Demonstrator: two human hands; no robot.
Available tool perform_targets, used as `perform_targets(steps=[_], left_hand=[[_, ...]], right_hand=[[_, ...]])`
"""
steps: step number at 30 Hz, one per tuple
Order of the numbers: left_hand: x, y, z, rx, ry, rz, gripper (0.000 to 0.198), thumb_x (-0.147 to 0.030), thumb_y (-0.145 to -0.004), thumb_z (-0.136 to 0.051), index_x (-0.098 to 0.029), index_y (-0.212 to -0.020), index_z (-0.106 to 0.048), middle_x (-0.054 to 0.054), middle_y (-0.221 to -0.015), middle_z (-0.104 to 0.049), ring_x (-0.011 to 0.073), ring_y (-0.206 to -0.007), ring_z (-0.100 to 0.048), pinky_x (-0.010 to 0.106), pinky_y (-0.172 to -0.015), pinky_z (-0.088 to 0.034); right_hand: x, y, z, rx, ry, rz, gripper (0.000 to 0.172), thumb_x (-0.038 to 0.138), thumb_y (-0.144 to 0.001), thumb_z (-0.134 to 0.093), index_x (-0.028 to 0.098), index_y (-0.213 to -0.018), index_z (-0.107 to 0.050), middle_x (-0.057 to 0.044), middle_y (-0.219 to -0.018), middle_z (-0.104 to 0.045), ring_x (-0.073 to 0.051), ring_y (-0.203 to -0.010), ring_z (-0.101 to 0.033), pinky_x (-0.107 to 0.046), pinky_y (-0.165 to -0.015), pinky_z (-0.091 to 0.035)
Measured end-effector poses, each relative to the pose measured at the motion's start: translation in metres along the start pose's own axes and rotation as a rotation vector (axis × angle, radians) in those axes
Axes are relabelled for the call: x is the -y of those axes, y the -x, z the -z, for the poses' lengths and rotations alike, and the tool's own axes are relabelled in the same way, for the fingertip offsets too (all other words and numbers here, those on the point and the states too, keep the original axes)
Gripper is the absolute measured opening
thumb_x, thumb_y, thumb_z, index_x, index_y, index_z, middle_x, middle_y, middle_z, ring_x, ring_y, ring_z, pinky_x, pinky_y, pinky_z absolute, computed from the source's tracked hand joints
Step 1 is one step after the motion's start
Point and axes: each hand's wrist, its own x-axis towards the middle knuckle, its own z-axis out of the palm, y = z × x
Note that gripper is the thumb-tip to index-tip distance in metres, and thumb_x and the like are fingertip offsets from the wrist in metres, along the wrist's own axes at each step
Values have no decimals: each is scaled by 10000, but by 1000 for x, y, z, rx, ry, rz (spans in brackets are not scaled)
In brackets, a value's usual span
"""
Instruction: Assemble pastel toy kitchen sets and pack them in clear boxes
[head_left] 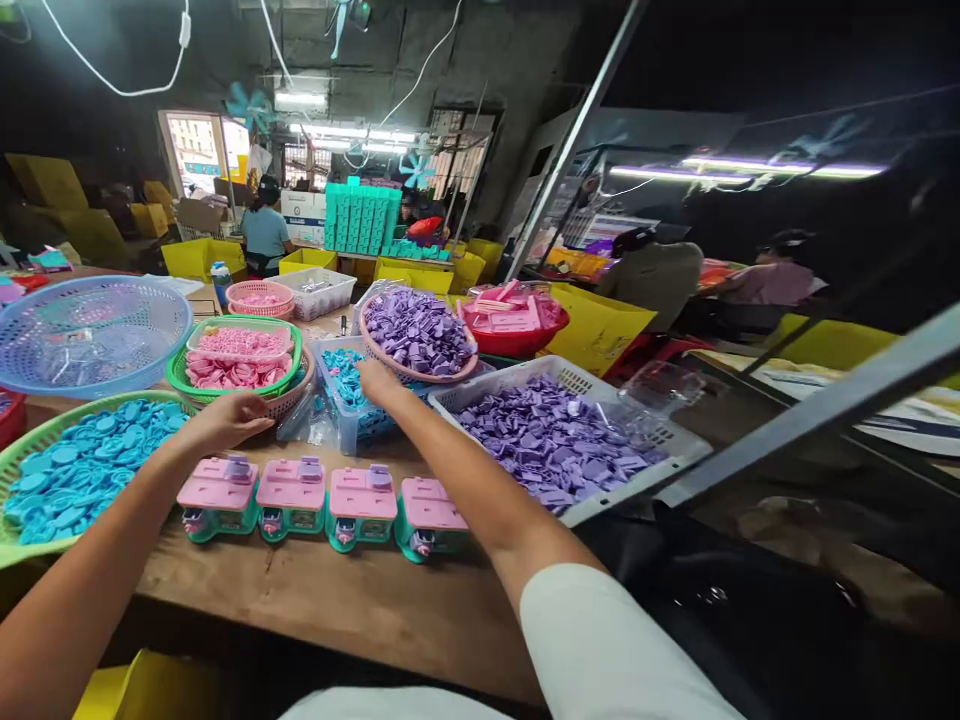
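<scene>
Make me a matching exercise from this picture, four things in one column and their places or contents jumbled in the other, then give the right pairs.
1. Right hand
2. Row of toys
3. Red bowl
4. Grey crate

A. Lined up on the wooden table
B. Full of purple pieces
C. At a tub of blue pieces
D. Heaped with pink pieces

Pairs: 1-C, 2-A, 3-D, 4-B.

The person's top (390, 704) is very pale, almost white. Its right sleeve (607, 640) is plain and smooth and stops near the elbow (517, 550). Both forearms (90, 550) and both hands (229, 420) are bare.
</scene>
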Motion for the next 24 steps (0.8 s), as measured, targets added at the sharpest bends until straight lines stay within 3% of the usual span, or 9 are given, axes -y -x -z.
perform_targets(steps=[3, 5, 9, 12, 16, 19, 21, 24], left_hand=[[-38, -54, -17, 103, 76, -55, 499, -590, -580, -806, -168, -827, -704, 30, -773, -682, 171, -696, -602, 251, -599, -450], [-56, -95, -33, 142, 238, 8, 503, -559, -587, -835, -159, -859, -697, 25, -758, -672, 149, -673, -606, 239, -605, -468], [-70, -166, -67, 142, 543, 197, 498, -533, -697, -819, -124, -923, -645, 31, -683, -623, 123, -571, -596, 243, -581, -497], [-72, -200, -87, 122, 630, 260, 480, -570, -772, -756, -140, -918, -603, 2, -642, -572, 128, -532, -589, 259, -557, -520], [-71, -216, -101, 97, 780, 278, 407, -567, -868, -650, -164, -893, -602, -6, -674, -595, 99, -532, -565, 220, -537, -510], [-67, -214, -94, 44, 814, 301, 322, -427, -811, -754, -143, -806, -602, -2, -647, -600, 75, -515, -543, 158, -461, -410], [-61, -210, -79, -10, 792, 321, 284, -331, -760, -797, -135, -771, -592, -12, -615, -583, 61, -484, -516, 146, -428, -352], [-54, -198, -52, -75, 749, 308, 248, -262, -724, -798, -134, -754, -587, -19, -621, -585, 48, -476, -497, 147, -432, -336]], right_hand=[[-29, -32, -14, 37, 16, -84, 360, 370, -962, -617, 175, -1264, -594, -98, -1302, -601, -232, -1133, -619, -470, -967, -539], [-36, -45, -27, 40, 2, -98, 381, 376, -962, -616, 177, -1285, -581, -101, -1319, -589, -238, -1144, -612, -470, -964, -540], [-41, -64, -37, 21, -56, -62, 285, 307, -960, -617, 171, -1211, -619, -102, -1269, -618, -229, -1127, -620, -454, -974, -531], [-43, -71, -31, -39, -131, 14, 297, 196, -908, -642, 141, -1197, -603, -142, -1243, -629, -248, -1160, -605, -424, -1010, -496], [-47, -68, -27, -146, -339, 95, 435, 227, -897, -611, 129, -1300, -480, -127, -1241, -622, -192, -1079, -636, -330, -960, -510], [-51, -59, -30, -259, -580, 94, 451, 244, -920, -570, 142, -1342, -448, -137, -1292, -579, -149, -955, -663, -308, -895, -535], [-56, -54, -34, -173, -504, 170, 417, 287, -901, -626, 140, -1279, -533, -139, -1283, -566, -156, -951, -652, -325, -907, -530], [-67, -54, -38, 118, -267, 369, 319, 314, -788, -786, 177, -1060, -691, -69, -1117, -625, -172, -976, -633, -316, -932, -516]])
